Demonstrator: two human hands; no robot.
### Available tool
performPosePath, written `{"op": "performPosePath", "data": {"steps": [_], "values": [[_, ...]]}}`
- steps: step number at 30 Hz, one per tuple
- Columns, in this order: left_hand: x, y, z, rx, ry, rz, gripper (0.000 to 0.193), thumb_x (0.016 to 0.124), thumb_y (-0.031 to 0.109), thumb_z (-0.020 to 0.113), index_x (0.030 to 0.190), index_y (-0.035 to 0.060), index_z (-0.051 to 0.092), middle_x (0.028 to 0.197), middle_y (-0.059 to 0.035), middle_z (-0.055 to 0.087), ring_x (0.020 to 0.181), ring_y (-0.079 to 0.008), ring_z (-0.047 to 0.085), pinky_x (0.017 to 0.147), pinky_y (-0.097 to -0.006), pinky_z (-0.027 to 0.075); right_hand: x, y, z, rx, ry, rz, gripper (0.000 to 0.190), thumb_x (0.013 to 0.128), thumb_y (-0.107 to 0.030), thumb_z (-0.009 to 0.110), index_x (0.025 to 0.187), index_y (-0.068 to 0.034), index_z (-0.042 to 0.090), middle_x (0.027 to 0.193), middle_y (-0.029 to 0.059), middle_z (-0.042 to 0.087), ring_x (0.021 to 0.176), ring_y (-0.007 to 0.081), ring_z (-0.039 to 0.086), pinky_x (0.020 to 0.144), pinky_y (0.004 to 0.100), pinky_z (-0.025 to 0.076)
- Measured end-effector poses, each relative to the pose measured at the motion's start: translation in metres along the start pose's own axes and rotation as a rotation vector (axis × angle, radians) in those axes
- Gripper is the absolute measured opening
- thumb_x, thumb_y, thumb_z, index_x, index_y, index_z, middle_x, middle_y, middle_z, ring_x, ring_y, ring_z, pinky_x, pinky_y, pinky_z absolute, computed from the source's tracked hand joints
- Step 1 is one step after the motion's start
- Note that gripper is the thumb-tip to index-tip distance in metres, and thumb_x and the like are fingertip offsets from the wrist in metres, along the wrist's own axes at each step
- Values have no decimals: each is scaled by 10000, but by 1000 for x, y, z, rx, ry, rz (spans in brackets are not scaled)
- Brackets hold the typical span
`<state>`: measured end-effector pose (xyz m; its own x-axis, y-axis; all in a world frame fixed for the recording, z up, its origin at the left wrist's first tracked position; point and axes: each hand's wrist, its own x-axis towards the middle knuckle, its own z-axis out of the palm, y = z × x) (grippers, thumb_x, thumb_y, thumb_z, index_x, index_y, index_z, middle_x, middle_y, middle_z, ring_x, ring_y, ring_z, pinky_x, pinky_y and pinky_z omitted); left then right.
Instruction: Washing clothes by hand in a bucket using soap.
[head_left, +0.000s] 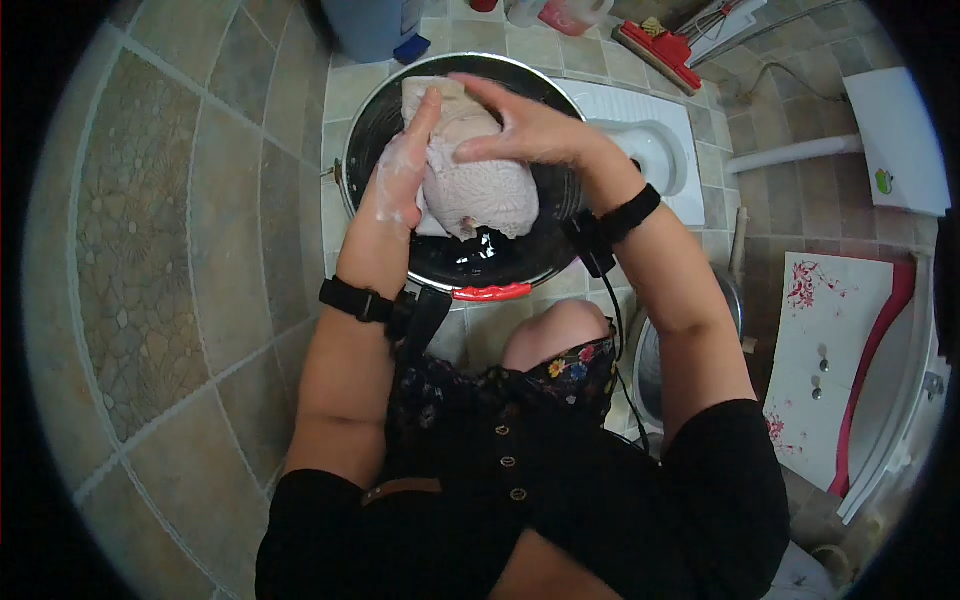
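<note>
A bundled, wet, pale cloth with a ridged, lacy pattern is over a large dark basin with a shiny rim and a red handle grip. My left hand, white with suds, presses along the cloth's left side. Its thumb points up over the cloth, and the other fingers are hidden. My right hand reaches from the right, thumb on the cloth's middle and fingertips at its top edge. Under the cloth's lower left side a flat white edge shows; what it belongs to is hidden. A little liquid glints at the basin's bottom.
Right of the basin lies a white squat toilet. Behind stand a blue bucket, a pink-labelled jug and a red mop head. At right are a metal basin and a white cabinet. A tiled wall rises left.
</note>
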<state>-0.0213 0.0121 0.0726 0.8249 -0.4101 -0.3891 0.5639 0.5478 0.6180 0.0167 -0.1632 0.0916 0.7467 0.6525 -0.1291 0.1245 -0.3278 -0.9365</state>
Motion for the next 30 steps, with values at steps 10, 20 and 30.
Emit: {"op": "performPosePath", "data": {"steps": [10, 20, 30], "values": [[2, 0, -9, -15, -80, 45, 527, 884, 446, 499, 1204, 28, 496, 1122, -102, 585, 1000, -214, 585, 845, -338, 470, 2, 3, 8, 185, 50, 63, 736, 726, -468, 678, 1250, -11, 434, 1150, 161, 548, 1040, 207, 522, 905, 302, 399], [19, -47, 0, -517, 49, 2, 454, 927, 434, 396, 1251, 121, 448, 1245, -79, 498, 1147, -249, 479, 978, -419, 375, -1, -35, 51, -682, 845, -112, 265, 687, -296, 684, 838, -101, 590, 750, 127, 622, 677, 300, 611, 595, 376, 488], [29, -54, 2, -483, 216, 202, 337, 924, 277, 372, 1149, 58, 491, 1058, -107, 562, 976, -235, 557, 862, -356, 456, 13, -5, 59, -694, 722, 47, 295, 703, -305, 665, 826, -94, 499, 693, 163, 598, 664, 383, 589, 572, 459, 463]]}}
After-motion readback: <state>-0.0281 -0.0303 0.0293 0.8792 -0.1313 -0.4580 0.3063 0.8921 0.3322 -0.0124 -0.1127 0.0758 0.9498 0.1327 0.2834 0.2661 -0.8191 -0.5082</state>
